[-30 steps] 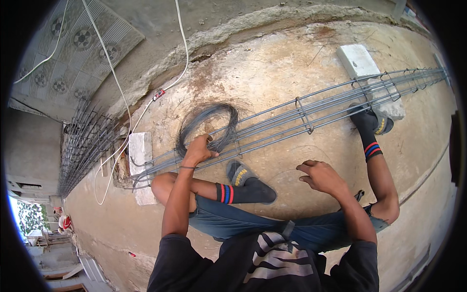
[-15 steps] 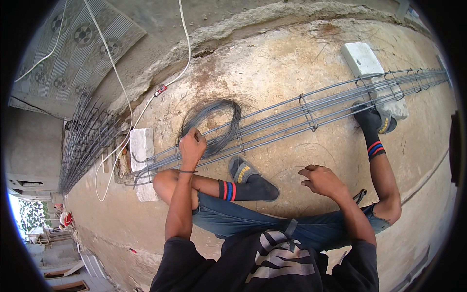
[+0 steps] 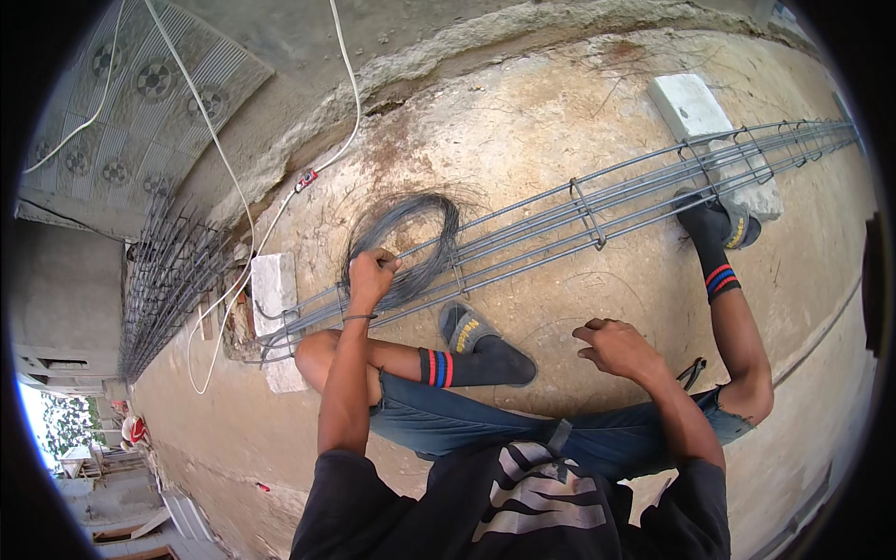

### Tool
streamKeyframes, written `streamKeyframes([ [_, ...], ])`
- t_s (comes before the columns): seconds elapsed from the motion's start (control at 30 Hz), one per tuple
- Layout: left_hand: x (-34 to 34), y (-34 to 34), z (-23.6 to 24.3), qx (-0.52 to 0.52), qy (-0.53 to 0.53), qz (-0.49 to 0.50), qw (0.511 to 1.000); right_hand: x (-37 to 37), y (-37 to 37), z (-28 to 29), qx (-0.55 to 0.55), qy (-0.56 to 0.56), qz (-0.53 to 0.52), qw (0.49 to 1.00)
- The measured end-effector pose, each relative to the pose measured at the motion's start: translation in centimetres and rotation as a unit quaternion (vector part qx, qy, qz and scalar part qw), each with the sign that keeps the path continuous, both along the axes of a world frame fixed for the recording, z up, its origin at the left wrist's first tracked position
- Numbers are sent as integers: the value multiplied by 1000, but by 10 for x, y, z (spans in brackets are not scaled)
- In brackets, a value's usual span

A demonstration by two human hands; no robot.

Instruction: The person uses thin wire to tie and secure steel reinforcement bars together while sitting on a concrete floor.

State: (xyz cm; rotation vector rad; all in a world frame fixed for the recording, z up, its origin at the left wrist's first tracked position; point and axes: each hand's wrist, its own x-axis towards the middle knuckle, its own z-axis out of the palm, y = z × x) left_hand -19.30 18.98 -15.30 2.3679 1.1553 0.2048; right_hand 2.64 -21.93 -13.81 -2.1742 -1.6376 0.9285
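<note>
Head view: the left hand (image 3: 373, 275) is held with bent fingers by the near left edge of a grey wire coil (image 3: 446, 233); whether a wire is pinched cannot be told. Just beyond that hand, the coil is laid across long steel bars (image 3: 560, 222). Well to its right, the right hand (image 3: 621, 348) is held loosely, thumb and fingers apart.

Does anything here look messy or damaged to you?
Two things: the wire coil by the left hand looks unruly, fraying outward along its upper edge instead of forming a neat loop; the blue jeans look ragged at the right hem.
</note>
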Motion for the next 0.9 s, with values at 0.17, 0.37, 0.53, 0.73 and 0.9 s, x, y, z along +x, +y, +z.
streamKeyframes([
  [0.17, -14, 18, 9, -91, -103, -9, 990, 2, -3, -1, 2, 3, 0, 1000],
  [0.37, -14, 5, 2, -48, -10, -30, 998, -1, 0, -1, 5, 2, 8, 1000],
  [0.53, -4, -9, -3, -91, 58, -23, 994, -1, -3, 0, 5, 3, 8, 1000],
  [0.73, -7, 1, -9, -62, 49, -49, 996, 0, -8, -3, -12, -3, 4, 1000],
  [0.9, -12, 7, -1, -50, -3, -5, 999, 0, -6, -3, -8, -2, 3, 1000],
])
